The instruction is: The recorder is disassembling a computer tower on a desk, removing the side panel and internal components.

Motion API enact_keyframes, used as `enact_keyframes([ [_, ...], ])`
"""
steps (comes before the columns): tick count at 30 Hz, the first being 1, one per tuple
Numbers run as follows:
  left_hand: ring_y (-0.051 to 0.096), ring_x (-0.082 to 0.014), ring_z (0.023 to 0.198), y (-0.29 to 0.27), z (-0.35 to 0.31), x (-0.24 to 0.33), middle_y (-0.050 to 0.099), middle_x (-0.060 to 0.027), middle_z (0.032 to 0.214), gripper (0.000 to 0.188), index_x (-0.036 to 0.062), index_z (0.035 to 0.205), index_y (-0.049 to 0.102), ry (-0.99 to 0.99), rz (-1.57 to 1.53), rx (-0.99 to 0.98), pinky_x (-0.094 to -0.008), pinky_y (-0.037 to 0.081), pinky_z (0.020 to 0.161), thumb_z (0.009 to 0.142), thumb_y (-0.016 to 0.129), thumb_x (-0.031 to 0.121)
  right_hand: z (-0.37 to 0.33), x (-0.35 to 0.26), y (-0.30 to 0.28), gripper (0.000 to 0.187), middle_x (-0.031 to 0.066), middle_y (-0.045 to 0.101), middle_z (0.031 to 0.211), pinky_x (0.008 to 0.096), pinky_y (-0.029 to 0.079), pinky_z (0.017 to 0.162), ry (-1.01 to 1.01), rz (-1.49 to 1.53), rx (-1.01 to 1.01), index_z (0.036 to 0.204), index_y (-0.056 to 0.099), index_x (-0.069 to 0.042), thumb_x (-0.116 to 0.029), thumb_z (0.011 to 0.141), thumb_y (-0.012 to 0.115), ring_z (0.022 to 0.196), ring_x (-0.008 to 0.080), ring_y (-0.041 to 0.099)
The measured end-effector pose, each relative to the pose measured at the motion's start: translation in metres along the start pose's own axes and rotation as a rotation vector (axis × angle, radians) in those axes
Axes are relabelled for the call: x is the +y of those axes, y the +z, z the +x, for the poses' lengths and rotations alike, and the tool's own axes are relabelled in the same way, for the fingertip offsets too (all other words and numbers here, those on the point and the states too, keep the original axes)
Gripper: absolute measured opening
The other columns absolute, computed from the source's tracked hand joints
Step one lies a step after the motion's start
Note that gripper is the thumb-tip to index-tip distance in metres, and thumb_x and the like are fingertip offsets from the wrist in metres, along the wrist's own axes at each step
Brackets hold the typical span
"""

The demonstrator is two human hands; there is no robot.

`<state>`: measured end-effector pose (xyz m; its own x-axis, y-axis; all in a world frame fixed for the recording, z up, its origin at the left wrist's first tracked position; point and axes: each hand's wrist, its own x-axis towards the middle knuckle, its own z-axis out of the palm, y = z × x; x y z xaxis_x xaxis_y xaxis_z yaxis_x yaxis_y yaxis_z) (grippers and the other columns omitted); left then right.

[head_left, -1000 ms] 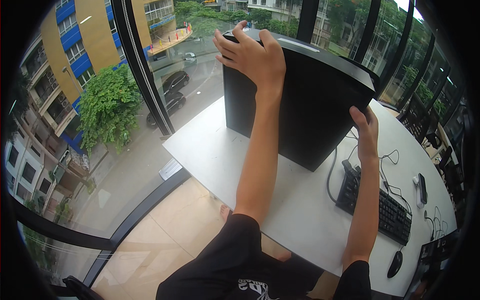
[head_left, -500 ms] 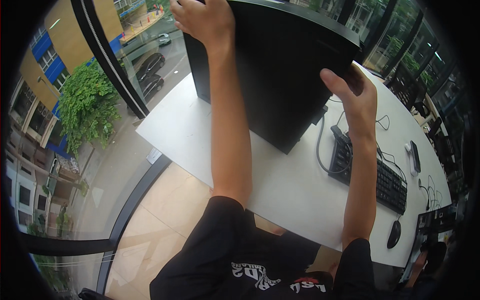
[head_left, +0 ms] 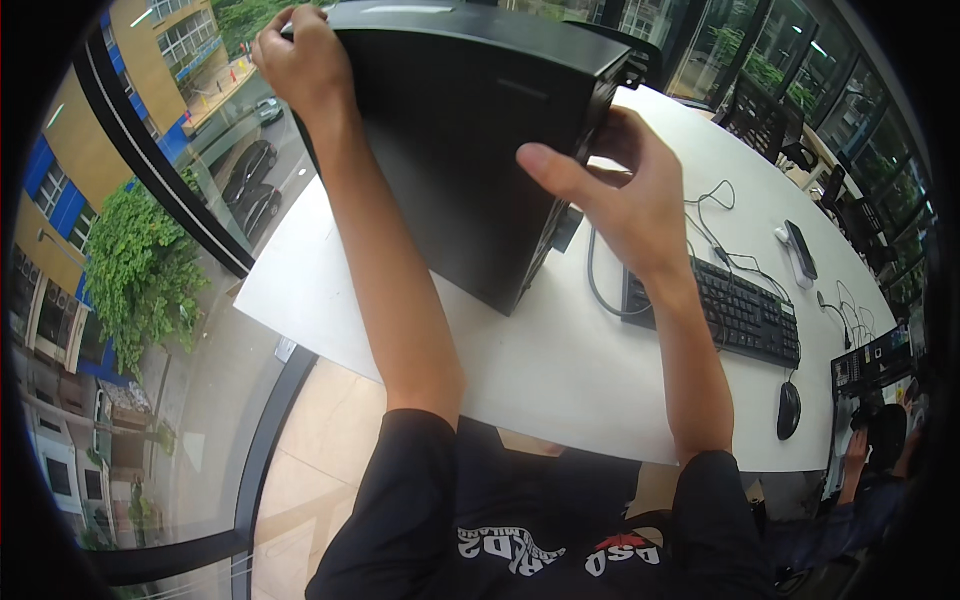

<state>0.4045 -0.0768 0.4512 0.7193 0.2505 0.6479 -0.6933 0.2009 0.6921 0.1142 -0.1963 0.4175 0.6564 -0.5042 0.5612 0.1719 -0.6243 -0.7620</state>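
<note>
A black desktop computer tower (head_left: 440,170) stands upright at the far left part of the white table (head_left: 560,370), its broad side panel facing me. My left hand (head_left: 310,62) is closed over its upper left edge, the fingertips partly bent around the far side. At the tower's right edge, my right hand (head_left: 630,190) straddles the corner, thumb over the side panel and fingers curled behind. Those fingertips are partly hidden, and a gap shows between thumb and fingers. A grey cable (head_left: 592,275) curves from behind the tower toward the keyboard.
Right of the tower lie a black keyboard (head_left: 745,310), a black mouse (head_left: 789,411), loose cables (head_left: 712,215) and a dark phone-like device (head_left: 801,250). Tall windows (head_left: 180,430) overlook a street on the left. Office chairs (head_left: 765,125) stand beyond the table; another person's hand (head_left: 856,455) shows at lower right.
The tower and both hands sit farther left in view, and more of the tower's top and right edge shows. The whole view has shifted too. Both hands keep their places on the tower.
</note>
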Motion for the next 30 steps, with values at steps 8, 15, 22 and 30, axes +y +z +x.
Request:
enact_keyframes([
  [8, 0.041, -0.0433, 0.138, 0.008, -0.016, 0.011, 0.039, -0.0304, 0.149, 0.082, -0.0118, 0.139, 0.049, -0.127, 0.229, 0.293, -0.0499, 0.030, 0.118, 0.078, 0.070, 0.039, 0.011, 0.009, -0.009, 0.116, 0.0277, 0.058, 0.135, 0.0423, 0.054, 0.098, -0.110, 0.183, -0.015, 0.144, 0.044, 0.008, -0.059, 0.063, 0.093, 0.123, 0.0363, 0.061],
  [15, 0.053, -0.0398, 0.124, 0.005, 0.000, -0.013, 0.056, -0.0298, 0.131, 0.075, -0.0165, 0.129, 0.056, -0.192, 0.098, 0.186, -0.0440, 0.039, 0.110, 0.078, 0.069, 0.036, 0.018, 0.002, -0.014, 0.083, 0.0115, 0.056, 0.132, 0.0407, 0.056, 0.095, -0.417, 0.047, 0.017, 0.141, 0.055, -0.010, -0.036, 0.072, 0.092, 0.118, 0.0253, 0.063],
  [22, 0.053, -0.0195, 0.077, 0.005, -0.014, 0.019, 0.060, -0.0082, 0.084, 0.036, -0.0064, 0.088, 0.060, -0.191, -0.125, 0.201, -0.0325, 0.045, 0.074, 0.077, 0.071, 0.027, 0.017, -0.001, -0.017, 0.078, 0.0129, 0.057, 0.124, 0.0374, 0.057, 0.090, -0.438, -0.005, -0.003, 0.136, 0.058, -0.009, -0.033, 0.070, 0.092, 0.110, 0.0237, 0.065],
  [30, 0.053, -0.0175, 0.083, 0.022, -0.028, 0.030, 0.059, -0.0052, 0.090, 0.044, -0.0087, 0.103, 0.061, -0.143, -0.163, 0.030, -0.0297, 0.043, 0.080, 0.081, 0.071, 0.029, 0.002, 0.002, -0.025, 0.079, 0.0138, 0.055, 0.120, 0.0347, 0.058, 0.087, -0.490, -0.111, 0.136, 0.135, 0.057, -0.008, -0.029, 0.067, 0.093, 0.109, 0.0256, 0.066],
])
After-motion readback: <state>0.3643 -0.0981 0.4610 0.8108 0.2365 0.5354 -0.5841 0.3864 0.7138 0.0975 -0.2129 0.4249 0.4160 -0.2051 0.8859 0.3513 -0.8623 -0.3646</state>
